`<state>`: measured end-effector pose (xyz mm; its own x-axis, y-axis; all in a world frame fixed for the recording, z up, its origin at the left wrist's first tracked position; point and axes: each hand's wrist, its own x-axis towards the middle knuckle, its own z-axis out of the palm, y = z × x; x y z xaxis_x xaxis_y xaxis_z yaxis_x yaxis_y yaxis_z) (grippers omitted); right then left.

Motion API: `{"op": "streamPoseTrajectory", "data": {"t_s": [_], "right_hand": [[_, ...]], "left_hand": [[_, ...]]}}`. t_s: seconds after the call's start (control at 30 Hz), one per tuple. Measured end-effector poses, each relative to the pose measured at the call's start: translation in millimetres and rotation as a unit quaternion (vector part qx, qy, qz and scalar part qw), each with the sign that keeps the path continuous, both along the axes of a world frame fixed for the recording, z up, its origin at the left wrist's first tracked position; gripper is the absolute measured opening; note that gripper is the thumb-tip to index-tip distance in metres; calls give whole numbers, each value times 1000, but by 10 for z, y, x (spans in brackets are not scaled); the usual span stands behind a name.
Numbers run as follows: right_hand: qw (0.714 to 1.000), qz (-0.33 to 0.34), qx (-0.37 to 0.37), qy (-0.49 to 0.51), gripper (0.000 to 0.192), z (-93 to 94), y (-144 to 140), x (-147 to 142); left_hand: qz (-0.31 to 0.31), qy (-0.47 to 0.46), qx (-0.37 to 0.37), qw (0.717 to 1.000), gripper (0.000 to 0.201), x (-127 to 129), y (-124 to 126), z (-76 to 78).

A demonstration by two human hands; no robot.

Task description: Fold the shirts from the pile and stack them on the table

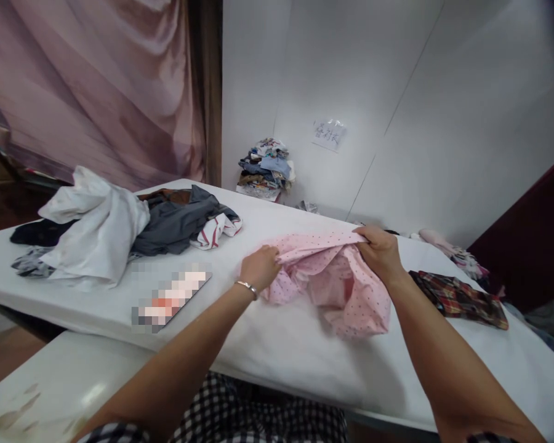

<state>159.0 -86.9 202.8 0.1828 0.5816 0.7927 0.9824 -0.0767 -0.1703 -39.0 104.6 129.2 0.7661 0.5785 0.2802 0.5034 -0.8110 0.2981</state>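
Observation:
A pink dotted garment, perhaps a shirt, hangs bunched between my hands just over the white-covered table. My left hand, with a silver bracelet at the wrist, is closed on its left part. At the upper right edge of the cloth, my right hand pinches the fabric and holds it raised. The lower folds droop toward the table. Some fingertips are hidden behind the cloth.
A heap with a white garment and a dark grey garment lies on the left. A folded plaid garment lies to the right. A blurred-out flat object rests near the front edge. Stacked clothes stand beyond the table.

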Motion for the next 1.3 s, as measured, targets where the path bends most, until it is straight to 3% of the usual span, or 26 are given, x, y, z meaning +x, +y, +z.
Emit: {"op": "streamPoseTrajectory", "data": {"t_s": [0.07, 0.13, 0.2, 0.3, 0.4, 0.5, 0.63, 0.8, 0.87, 0.97, 1.07, 1.13, 1.2, 1.3], "right_hand": [[998, -8, -63, 16, 22, -66, -98, 74], [994, -9, -92, 57, 27, -84, -164, 89], [991, -5, -73, 114, 30, -19, -202, 61], [979, -12, 12, 202, 34, 170, -219, 61], [962, -41, 35, 266, 39, 239, -208, 261], [937, -82, -62, 333, 44, 15, -239, 609], [873, -149, -110, 451, 41, -570, -474, 895], [859, -199, -128, 454, 54, -1216, -1005, 688], [856, -226, -142, 443, 58, -1403, -1203, 527], [863, -202, -173, 429, 54, -1617, -1417, 313], [879, -178, -165, 410, 43, -1746, -1513, 185], [884, -178, -142, 407, 39, -1775, -1533, 167], [883, -173, -109, 422, 39, -1744, -1541, 207], [884, -191, -4, 426, 40, -1552, -1550, 353]], "left_hand": [[19, 4, 6, 1000, 22, -24, 169, 153], [46, -27, 34, 998, 26, -20, 272, 403], [64, -112, 77, 989, 28, 40, 310, 720], [54, -243, 120, 961, 33, 274, 341, 1161], [-1, -203, 100, 974, 36, 654, 440, 1318], [-66, -78, 41, 994, 41, 988, 536, 1103], [-101, -30, -4, 994, 46, 1006, 462, 531], [-90, -3, -46, 995, 40, 536, 177, -146], [-81, 14, -48, 995, 41, 375, 113, -369], [-58, 68, -29, 996, 35, 256, 119, -622], [-48, 110, -14, 993, 21, 255, 195, -732], [-42, 108, -9, 993, 24, 276, 256, -707], [-31, 96, -5, 995, 27, 278, 318, -599], [10, -12, 5, 1000, 26, 217, 408, -305]]}}
